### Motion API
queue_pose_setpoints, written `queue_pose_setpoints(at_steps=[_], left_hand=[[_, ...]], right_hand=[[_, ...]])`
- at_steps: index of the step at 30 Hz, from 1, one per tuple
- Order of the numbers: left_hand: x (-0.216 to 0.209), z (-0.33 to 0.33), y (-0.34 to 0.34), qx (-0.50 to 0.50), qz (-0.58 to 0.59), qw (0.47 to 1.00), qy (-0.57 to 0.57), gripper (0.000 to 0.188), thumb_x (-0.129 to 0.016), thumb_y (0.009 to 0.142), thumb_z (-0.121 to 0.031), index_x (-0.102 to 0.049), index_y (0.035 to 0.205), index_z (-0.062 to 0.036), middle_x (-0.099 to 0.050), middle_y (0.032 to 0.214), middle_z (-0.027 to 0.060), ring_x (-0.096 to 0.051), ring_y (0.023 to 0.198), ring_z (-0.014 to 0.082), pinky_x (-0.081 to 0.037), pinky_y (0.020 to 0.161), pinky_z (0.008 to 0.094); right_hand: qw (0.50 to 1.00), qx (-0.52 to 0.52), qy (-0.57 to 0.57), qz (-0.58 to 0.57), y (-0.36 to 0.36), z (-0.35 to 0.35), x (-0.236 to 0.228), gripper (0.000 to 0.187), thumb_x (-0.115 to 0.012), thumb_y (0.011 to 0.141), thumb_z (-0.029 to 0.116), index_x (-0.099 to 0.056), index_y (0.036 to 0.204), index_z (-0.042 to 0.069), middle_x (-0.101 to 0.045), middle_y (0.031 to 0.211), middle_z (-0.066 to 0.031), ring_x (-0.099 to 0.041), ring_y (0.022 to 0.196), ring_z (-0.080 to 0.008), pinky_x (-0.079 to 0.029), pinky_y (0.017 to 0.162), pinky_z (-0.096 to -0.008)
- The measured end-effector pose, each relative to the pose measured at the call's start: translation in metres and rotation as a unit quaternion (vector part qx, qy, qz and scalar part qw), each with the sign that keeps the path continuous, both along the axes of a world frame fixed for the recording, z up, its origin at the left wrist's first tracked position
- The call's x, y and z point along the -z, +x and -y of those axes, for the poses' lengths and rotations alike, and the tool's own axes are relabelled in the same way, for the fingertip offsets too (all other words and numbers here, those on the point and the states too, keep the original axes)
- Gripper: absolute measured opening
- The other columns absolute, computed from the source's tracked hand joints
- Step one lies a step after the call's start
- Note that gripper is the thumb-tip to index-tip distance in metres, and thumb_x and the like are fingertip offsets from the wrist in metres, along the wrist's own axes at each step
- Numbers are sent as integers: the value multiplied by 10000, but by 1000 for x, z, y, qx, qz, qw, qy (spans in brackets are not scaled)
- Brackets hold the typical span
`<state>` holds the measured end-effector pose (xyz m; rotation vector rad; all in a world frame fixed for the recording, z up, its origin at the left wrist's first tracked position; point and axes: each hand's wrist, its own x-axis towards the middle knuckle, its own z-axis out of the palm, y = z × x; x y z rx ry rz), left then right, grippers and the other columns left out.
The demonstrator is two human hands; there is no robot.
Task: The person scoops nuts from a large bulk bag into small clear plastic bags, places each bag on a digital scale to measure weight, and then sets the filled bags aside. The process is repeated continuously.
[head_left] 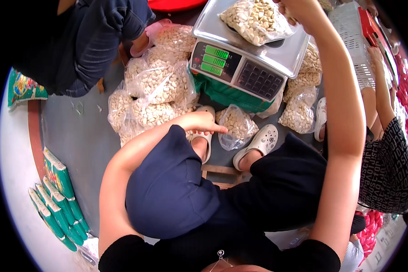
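- Grey floor (81, 136) spreads below, edged by a reddish-brown strip (35, 136) at 9 o'clock, directions counted from the middle of the view.
- Nearest, at 6 o'clock, are the wearer's dark-clad knees (172, 195), a bare forearm passing on either side.
- Beyond the knees, white clogs (264, 139) stand apart on the floor, with a small bag (239, 124) of pale, flat beans between them.
- Left hand (201, 121), near the centre, looks empty, one finger stretched toward 3 o'clock and the others loosely bent. Its fingertip overlaps the small bag in view; whether they touch, I cannot tell.
- Bean bags (158, 84) are heaped at 11 o'clock; more lie between 2 and 3, next to the scale.
- At 1 o'clock the scale (251, 59) stands over a green bundle (231, 96), green-lit display and dark keypad facing the wearer.
- On its pan lies a clear bag (258, 22) of similar beans.
- Right hand (297, 7), partly cut off by the upper edge, is at that bag's far right side; whether it grips, I cannot tell.
- Farther out: a person in jeans (99, 45) between 10 and 11, a white crate (349, 27) at 2, another person in patterned black (387, 170) at 3, green packs (64, 205) at 8.
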<state>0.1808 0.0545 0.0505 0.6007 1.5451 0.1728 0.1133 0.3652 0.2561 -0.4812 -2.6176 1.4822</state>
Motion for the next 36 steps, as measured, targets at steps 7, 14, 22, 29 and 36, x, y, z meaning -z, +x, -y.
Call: queue_pose_setpoints(at_steps=[7, 14, 22, 29, 36], left_hand=[[1, -1, 10, -11, -11, 1000, 4, 642, -545, 851, -632, -705, 740, -21, -656, 700, 71, -582, 602, 194, -483, 566, 336], [31, 8, 14, -36, -12, 996, 76, 299, -541, 832, -272, -705, 690, -66, -646, 640, 33, -586, 572, 161, -464, 567, 320], [28, 16, 14, -93, -1, 986, 135, 288, -556, 808, -267, -699, 646, -76, -664, 630, 60, -612, 609, 186, -462, 619, 331], [31, 32, 10, -104, 45, 989, 93, 280, -556, 818, -256, -697, 639, -94, -533, 511, -3, -489, 511, 112, -389, 531, 302], [39, 12, 20, -102, 76, 982, 139, 287, -565, 804, -276, -713, 633, -100, -606, 557, -2, -520, 508, 122, -403, 512, 308]], right_hand=[[918, -129, -221, 303, 114, 82, 53, 150, -569, 902, 237, -595, 990, 119, -537, 721, 9, -503, 530, -55, -358, 353, -214], [781, -81, -358, 506, 179, 141, 212, 132, -587, 886, 259, -585, 857, 130, -555, 730, 0, -484, 484, -81, -335, 353, -239], [828, -300, -64, 470, 162, 160, 276, 326, -550, 863, 285, -679, 968, 5, -666, 851, -154, -646, 744, -316, -512, 630, -413], [815, -335, 361, 304, 51, 122, 19, 296, -456, 839, 190, -674, 738, 18, -673, 817, -196, -666, 802, -350, -527, 766, -449], [845, -73, 511, 139, -20, -19, 39, 190, -555, 823, 94, -697, 923, 16, -686, 955, -206, -658, 929, -380, -519, 829, -453]])
